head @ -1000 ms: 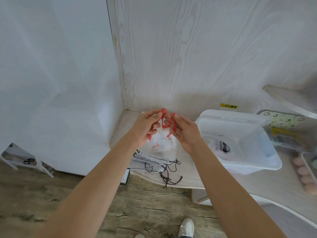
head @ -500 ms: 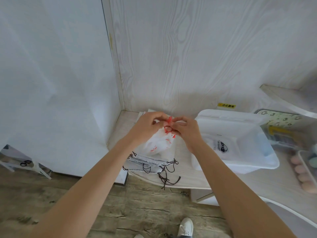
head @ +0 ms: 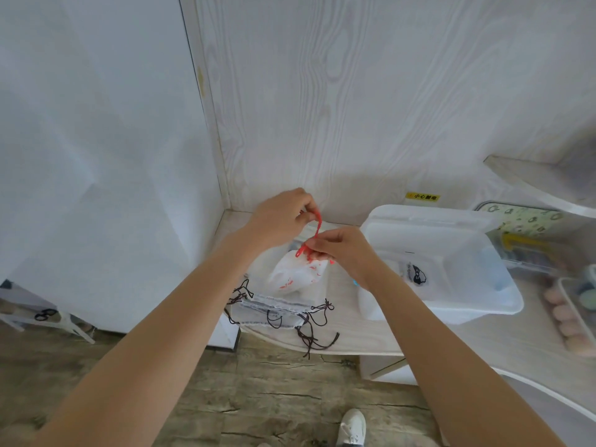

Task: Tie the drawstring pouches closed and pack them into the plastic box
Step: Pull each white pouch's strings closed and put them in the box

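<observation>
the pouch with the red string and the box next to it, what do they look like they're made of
Pouch: thin, soft white fabric, probably sheer mesh or gauze; it sags and crumples. Its red drawstring looks like matte cord, pinched by the left hand and right hand. Plastic box: translucent, frosted white plastic with smooth rounded rims.

- The left hand has risen and drawn away from the right hand, pulling the red drawstring cord taut between them.
- The white fabric pouch with red print now hangs lower, apparently cinched at its neck.
</observation>
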